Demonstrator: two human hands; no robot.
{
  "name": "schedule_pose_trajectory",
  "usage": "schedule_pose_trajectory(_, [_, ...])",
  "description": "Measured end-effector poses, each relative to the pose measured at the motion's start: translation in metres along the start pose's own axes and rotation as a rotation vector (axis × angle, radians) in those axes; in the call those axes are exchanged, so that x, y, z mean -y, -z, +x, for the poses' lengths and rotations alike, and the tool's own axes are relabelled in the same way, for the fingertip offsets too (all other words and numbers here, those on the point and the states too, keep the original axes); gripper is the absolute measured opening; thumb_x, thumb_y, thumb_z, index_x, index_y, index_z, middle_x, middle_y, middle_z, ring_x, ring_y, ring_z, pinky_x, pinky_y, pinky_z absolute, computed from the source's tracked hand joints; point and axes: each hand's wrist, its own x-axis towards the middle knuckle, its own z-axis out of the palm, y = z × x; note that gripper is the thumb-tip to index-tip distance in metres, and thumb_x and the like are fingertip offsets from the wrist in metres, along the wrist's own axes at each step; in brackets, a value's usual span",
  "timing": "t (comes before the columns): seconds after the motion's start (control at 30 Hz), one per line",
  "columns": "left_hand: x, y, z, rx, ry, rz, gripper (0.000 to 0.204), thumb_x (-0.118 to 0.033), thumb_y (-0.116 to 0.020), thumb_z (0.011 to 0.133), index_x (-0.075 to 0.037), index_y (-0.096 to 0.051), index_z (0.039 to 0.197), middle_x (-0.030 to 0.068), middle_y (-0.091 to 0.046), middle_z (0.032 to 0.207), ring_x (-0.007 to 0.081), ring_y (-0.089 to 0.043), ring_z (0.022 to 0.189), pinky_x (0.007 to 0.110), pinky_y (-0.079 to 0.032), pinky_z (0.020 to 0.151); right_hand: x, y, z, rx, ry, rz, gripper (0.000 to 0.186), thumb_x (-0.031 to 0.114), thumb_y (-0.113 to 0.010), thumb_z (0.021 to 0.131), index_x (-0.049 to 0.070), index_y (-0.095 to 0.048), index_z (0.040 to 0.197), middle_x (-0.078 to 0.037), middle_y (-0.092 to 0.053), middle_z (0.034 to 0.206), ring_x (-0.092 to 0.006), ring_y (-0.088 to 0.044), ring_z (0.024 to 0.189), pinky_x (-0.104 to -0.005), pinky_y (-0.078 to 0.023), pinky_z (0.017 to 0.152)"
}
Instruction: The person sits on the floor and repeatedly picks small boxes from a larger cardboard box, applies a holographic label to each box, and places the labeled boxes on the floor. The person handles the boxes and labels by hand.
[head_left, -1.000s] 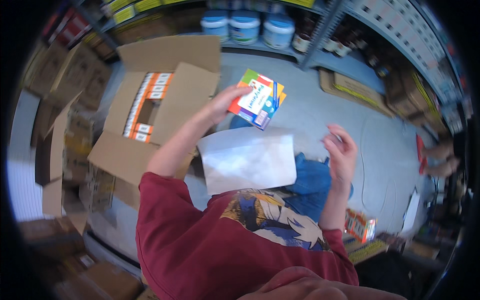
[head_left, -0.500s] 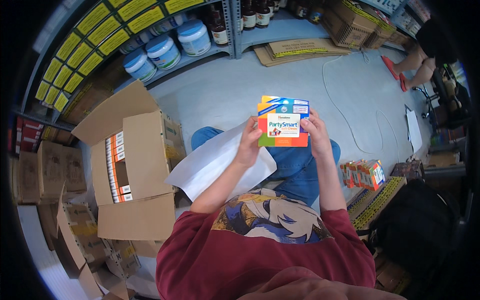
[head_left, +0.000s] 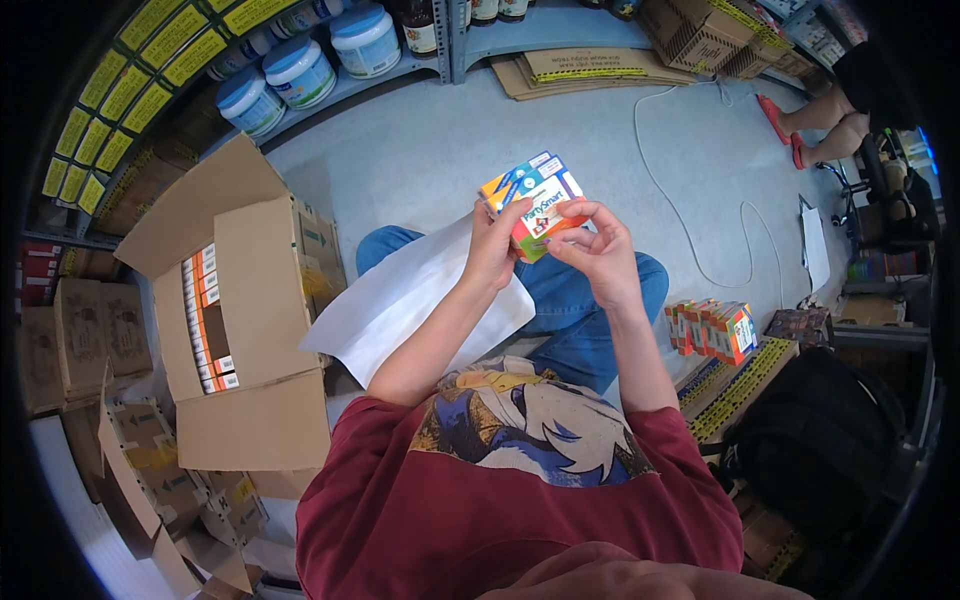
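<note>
Two stacked, multicoloured small cartons (head_left: 528,183) are raised, tilted, between my hands, above my crossed legs in blue jeans. My left hand (head_left: 493,245) grips their left side with the thumb across the front. My right hand (head_left: 597,252) has curled fingers on the right side and lower edge. A white sheet (head_left: 400,310) lies across my lap below them. To my left, an open cardboard carton (head_left: 265,290) holds orange-and-white boxes (head_left: 204,270). On the floor to my right stands a group of similar colourful cartons (head_left: 736,330).
Shelves with tubs (head_left: 362,45) and yellow-labelled boxes (head_left: 160,45) run along the back. Flattened cardboard (head_left: 590,70), a white cable (head_left: 705,260) and a black backpack (head_left: 810,440) are on the floor. Another person's bare legs (head_left: 810,120) in red footwear show at upper right.
My right hand, open and apart a second ago, has come onto the cartons. Since half a second ago they have tilted and my fingers have shifted lower. The view has swung too.
</note>
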Motion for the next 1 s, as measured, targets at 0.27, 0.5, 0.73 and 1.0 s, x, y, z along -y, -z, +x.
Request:
schedule_pose_trajectory(0.27, [0.003,-0.008,-0.001,0.009,-0.029,0.027,0.052,-0.019,-0.071,0.078,-0.001,-0.035,0.112,0.0132,-0.056,0.100,0.0169,-0.064,0.078,0.026,-0.052,0.045,-0.001,-0.006,-0.001,-0.062,0.064,-0.183,0.041,-0.009,-0.071,0.071,0.004,-0.043,0.098,-0.010,-0.056,0.098,-0.0143,-0.066,0.083,-0.0192,-0.052,0.062])
schedule_pose_trajectory(0.5, [0.004,-0.006,-0.002,0.013,-0.020,0.042,0.051,-0.017,-0.071,0.079,-0.001,-0.036,0.112,0.0134,-0.056,0.099,0.0178,-0.065,0.081,0.027,-0.055,0.051,-0.003,-0.006,-0.002,-0.064,0.079,-0.233,0.042,-0.009,-0.071,0.071,0.004,-0.042,0.098,-0.010,-0.057,0.097,-0.0126,-0.066,0.079,-0.0170,-0.049,0.054])
schedule_pose_trajectory(0.73, [0.003,-0.005,-0.003,0.010,-0.012,0.059,0.051,-0.016,-0.070,0.079,0.000,-0.036,0.113,0.0142,-0.056,0.102,0.0181,-0.064,0.083,0.027,-0.055,0.054,-0.007,-0.005,-0.001,-0.083,0.099,-0.245,0.041,-0.009,-0.072,0.071,0.004,-0.044,0.097,-0.008,-0.055,0.098,-0.0112,-0.066,0.078,-0.0159,-0.045,0.050])
schedule_pose_trajectory(1.0, [0.002,-0.008,-0.007,-0.022,-0.006,0.061,0.051,-0.015,-0.070,0.079,-0.002,-0.036,0.114,0.0138,-0.055,0.105,0.0190,-0.063,0.089,0.029,-0.055,0.065,-0.006,-0.017,-0.012,-0.232,0.384,-0.845,0.044,0.004,-0.081,0.060,0.003,-0.051,0.094,-0.003,-0.050,0.094,-0.0118,-0.062,0.075,-0.0221,-0.044,0.046])
